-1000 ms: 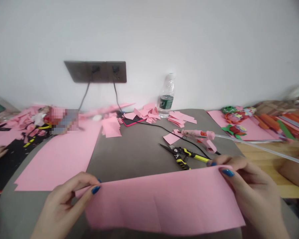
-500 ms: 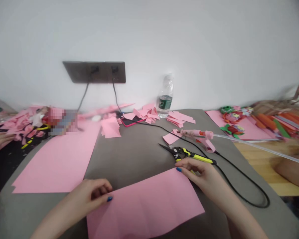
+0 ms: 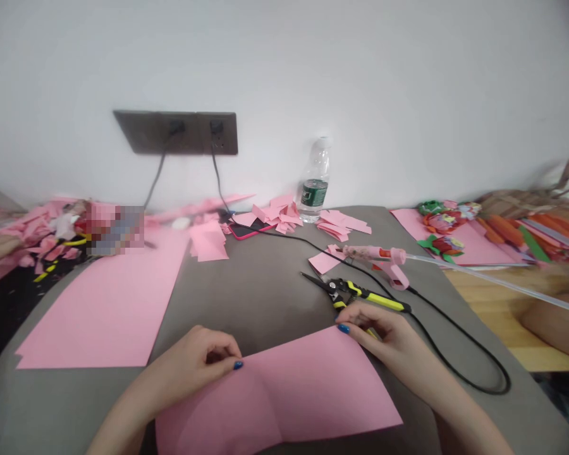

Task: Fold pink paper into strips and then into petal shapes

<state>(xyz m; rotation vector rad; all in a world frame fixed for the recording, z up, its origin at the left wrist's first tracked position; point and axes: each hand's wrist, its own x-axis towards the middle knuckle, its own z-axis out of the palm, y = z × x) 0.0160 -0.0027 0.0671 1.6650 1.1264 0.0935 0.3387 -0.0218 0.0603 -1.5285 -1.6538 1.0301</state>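
Pink paper (image 3: pixel 327 398) is being handled, left hand (image 3: pixel 194 363) and right hand (image 3: pixel 391 338) pinching its far edge, fingers (image 3: pixel 363 338) closed. Moving it likely needs even tension.

Pale wall (image 3: pixel 408 82) behind grey tabletop (image 3: pixel 246 284)

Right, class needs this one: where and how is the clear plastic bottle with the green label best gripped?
Probably around the green label, coming from the near side. The clear plastic bottle stands upright and narrows towards its cap; the white wall is behind it, and pink paper pieces flank its base.
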